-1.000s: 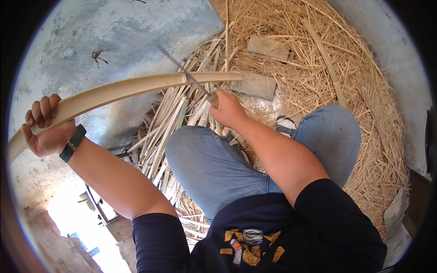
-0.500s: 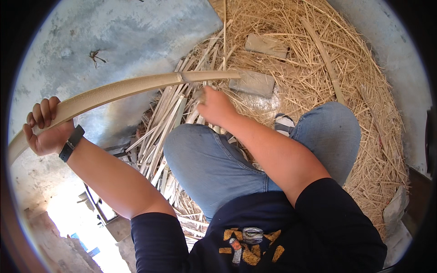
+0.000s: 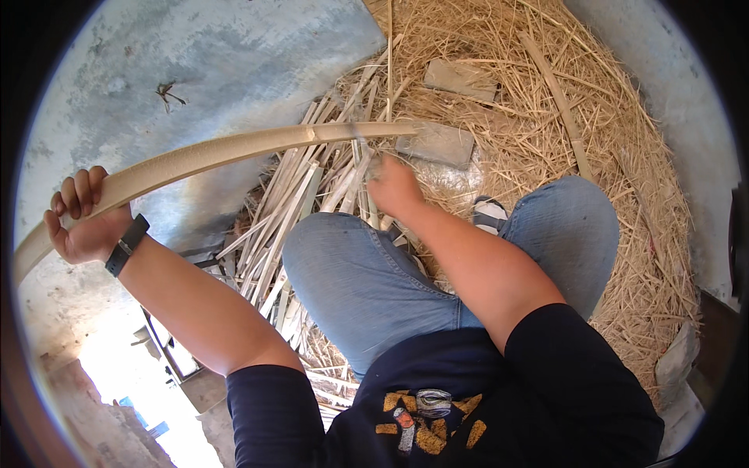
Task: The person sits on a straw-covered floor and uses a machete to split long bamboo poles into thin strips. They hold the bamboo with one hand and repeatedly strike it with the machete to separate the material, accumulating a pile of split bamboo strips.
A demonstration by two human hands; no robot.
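Note:
A long, curved split-bamboo strip (image 3: 234, 147) runs from the left edge to the middle, its pale inner face showing. My left hand (image 3: 87, 214) is closed round it near the left end, fingers over the far edge. My right hand (image 3: 395, 187) is a closed fist just below the strip's right part. From it a thin, motion-blurred blade, seemingly a knife (image 3: 356, 132), crosses the strip to the right of a node. The handle is mostly hidden in the fist. The strip's right tip lies over a flat grey brick.
Thin bamboo slats (image 3: 289, 203) are heaped left of my bent knees. Straw-like shavings (image 3: 640, 257) cover the floor, with flat bricks (image 3: 460, 80) and another bamboo piece (image 3: 558, 97) among them. A blue-grey wall (image 3: 211, 62) stands at upper left.
My right hand and the blurred blade have slid right along the strip, away from the node. My left hand keeps its grip, shifted only slightly.

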